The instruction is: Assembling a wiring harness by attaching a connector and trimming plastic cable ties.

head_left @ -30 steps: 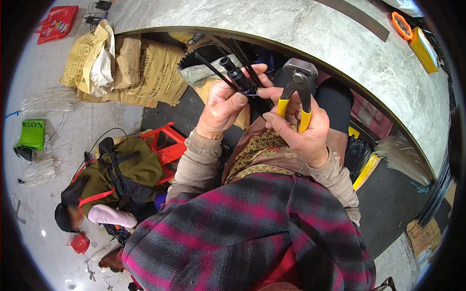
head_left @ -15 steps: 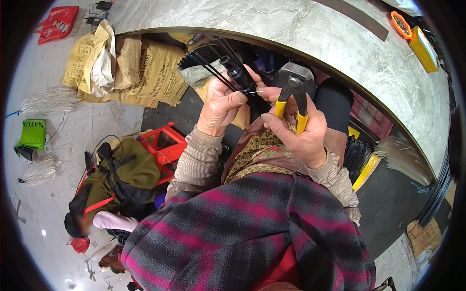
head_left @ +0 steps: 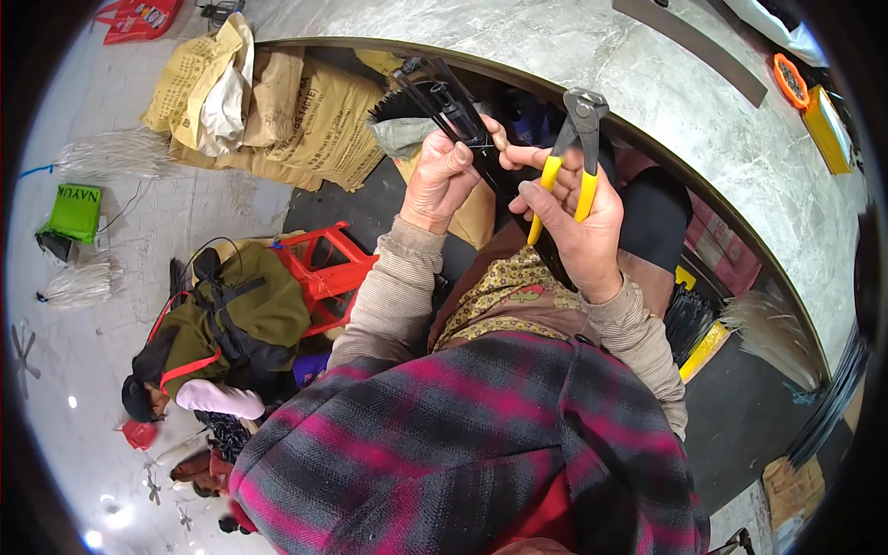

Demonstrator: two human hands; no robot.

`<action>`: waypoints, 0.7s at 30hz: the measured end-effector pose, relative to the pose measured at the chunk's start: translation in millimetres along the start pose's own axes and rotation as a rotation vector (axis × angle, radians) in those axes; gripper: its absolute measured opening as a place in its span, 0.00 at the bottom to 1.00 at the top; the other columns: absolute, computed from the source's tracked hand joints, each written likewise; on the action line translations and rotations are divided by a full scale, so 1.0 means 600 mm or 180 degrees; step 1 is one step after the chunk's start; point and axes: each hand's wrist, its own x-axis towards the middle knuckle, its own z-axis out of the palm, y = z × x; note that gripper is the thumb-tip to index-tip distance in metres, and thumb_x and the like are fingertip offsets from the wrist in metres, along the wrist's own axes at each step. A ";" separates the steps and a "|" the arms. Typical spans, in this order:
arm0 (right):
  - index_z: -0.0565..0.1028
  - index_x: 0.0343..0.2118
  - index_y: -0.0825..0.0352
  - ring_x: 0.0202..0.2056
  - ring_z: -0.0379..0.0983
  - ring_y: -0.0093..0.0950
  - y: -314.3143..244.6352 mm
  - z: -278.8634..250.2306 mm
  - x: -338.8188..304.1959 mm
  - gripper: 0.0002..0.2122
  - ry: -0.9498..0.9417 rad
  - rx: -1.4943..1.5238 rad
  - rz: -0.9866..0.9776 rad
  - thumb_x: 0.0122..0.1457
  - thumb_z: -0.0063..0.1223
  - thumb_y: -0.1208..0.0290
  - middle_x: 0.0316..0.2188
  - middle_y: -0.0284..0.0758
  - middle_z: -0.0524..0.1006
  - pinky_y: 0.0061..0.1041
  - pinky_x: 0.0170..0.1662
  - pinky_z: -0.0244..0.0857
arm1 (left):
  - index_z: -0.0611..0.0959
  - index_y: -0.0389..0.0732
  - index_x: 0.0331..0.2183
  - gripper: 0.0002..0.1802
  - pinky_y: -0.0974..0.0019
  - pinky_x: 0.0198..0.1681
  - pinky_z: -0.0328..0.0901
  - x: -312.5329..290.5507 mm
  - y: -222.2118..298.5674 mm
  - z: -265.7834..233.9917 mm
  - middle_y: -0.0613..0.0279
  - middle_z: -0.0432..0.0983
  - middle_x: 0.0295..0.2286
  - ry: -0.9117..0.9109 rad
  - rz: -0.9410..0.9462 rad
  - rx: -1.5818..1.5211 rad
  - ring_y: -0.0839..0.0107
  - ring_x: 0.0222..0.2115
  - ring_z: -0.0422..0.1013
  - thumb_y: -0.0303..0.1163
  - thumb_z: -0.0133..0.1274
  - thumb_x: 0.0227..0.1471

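Note:
My left hand (head_left: 438,181) is closed round a bundle of thin black rods joined to a dark cylinder, resembling an umbrella frame (head_left: 459,113). Its thumb and fingers pinch close to where the rods meet the cylinder. In my right hand (head_left: 585,222) are end-cutting pincers (head_left: 585,113) with yellow handles, their dark metal head pointing away from me. The handles lie spread apart across the palm. My right forefinger and thumb side reach left toward the frame, with fingertips close to the joint. Whatever small piece is at the fingertips is too fine to make out.
A pale marble-look table (head_left: 518,42) curves across the far side. Brown paper sacks (head_left: 319,120) stand at left, near a red stool (head_left: 324,268). Another person (head_left: 240,314) in olive clothing sits at left. Bundles of black rods (head_left: 686,319) lie at right.
The pincers' head has swung upward and away, and is now seen more from the side. The fine pale wire between my hands no longer shows clearly. My whole view has shifted slightly.

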 end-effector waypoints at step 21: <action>0.68 0.50 0.71 0.34 0.71 0.14 0.020 0.020 -0.019 0.17 -0.0314 -0.1139 -0.0265 0.57 0.57 0.82 0.50 0.35 0.76 0.15 0.38 0.67 | 0.71 0.30 0.51 0.37 0.63 0.47 0.70 -0.011 -0.015 -0.043 0.49 0.72 0.40 -0.0181 -0.0012 -0.0855 0.60 0.41 0.73 0.39 0.68 0.45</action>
